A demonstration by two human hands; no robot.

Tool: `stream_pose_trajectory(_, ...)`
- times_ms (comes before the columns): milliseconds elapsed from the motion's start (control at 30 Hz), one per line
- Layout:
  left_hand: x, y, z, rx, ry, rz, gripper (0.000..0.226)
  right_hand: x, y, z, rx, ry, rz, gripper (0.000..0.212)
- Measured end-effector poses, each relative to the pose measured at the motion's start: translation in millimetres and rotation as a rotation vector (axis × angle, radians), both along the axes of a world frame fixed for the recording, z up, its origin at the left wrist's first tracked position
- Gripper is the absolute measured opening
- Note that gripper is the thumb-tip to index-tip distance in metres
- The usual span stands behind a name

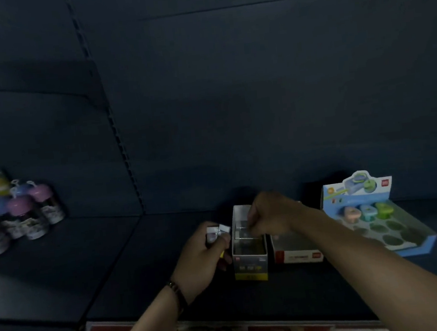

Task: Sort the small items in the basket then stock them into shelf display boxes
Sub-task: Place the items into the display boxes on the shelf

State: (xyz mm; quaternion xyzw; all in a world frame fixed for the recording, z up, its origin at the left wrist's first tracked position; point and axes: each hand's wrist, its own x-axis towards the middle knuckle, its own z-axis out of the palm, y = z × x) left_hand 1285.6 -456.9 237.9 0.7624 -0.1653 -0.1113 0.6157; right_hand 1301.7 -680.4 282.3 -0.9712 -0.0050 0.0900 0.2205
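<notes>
Dark shelf (141,266) carries 3 display boxes in a row. Biggest, far R: blue tray box (419,242) w/ 3 pcs in its back row: orange, teal, green. Far L: cluster of capped bottles (27,215), at least 5, blue and pink lids. Middle: low white-and-red box (298,256); beside it a tall narrow white box (251,265), yellow base, pale packs inside, no. unclear. R hand (270,213) curls into its mouth; pinching or not, can't tell. L hand (200,260), just left of it, grips 2 small white packs (218,230).
</notes>
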Motion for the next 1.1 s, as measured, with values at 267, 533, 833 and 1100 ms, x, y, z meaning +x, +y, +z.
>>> stream_pose_trajectory(267,13,0,0,-0.054,-0.012,0.045,0.006,-3,6,4,0.19,-0.017,-0.044,0.014)
stream_pose_trajectory(533,25,-6,17,-0.216,-0.003,0.166,0.021,-42,13,17,0.417,-0.543,-0.038,0.016)
stream_pose_trajectory(833,16,-31,44,-0.371,0.168,0.071,0.019,-61,31,1,0.536,-0.764,-0.136,0.037)
stream_pose_trajectory(1100,15,-36,48,-0.367,0.153,0.007,0.03,-52,10,3,0.194,-0.947,0.051,0.027)
